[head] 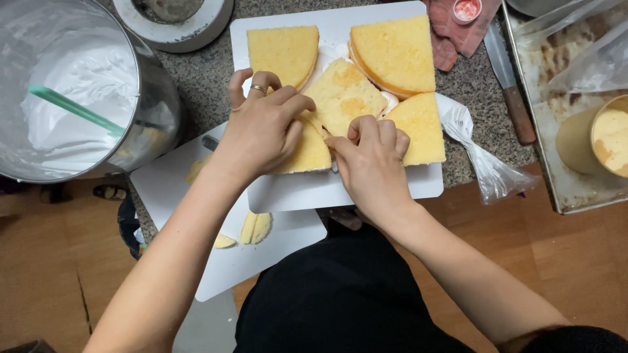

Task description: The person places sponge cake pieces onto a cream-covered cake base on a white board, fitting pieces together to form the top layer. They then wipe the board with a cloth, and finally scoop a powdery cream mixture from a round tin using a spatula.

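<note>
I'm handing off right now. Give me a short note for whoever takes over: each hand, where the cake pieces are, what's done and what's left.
Left hand: pressed on the lower-left cake piece, ring on one finger.
Right hand: fingertips at the seam beside it, touching the centre cake piece.
White board: holds five cut sponge pieces, with cream showing between some.
Done: sponge cut, pieces laid out, offcuts on the lower board.
Left: the two top pieces sit apart from the rest.
Steel bowl of cream: at left.

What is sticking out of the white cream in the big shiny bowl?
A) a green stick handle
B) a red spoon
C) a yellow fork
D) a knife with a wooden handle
A: a thin green handle pokes up out of the white cream inside the metal bowl at the left.
</note>
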